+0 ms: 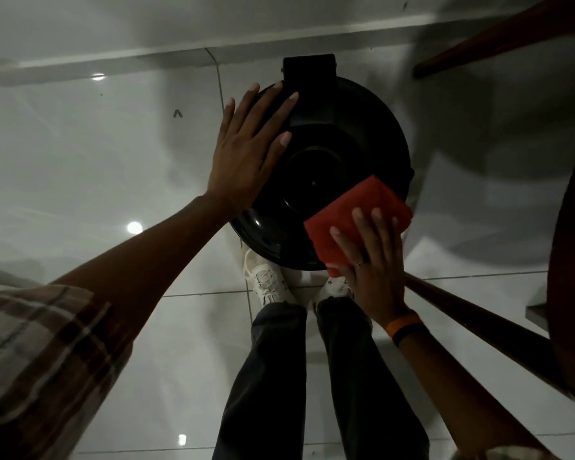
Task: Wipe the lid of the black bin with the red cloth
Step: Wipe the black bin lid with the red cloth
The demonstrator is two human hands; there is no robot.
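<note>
Right hand (370, 260) lay flat, fingers spread, pressing the folded red cloth (356, 217) onto the near right edge of the black bin's round lid (329, 167). Left hand (246, 151) rested open-palmed on the lid's left side, holding nothing.

I see a red cloth (356, 220) on the glossy black lid (316, 171); white floor tiles (80, 154), plaid sleeve (37, 353), orange wristband (404, 327).
</note>
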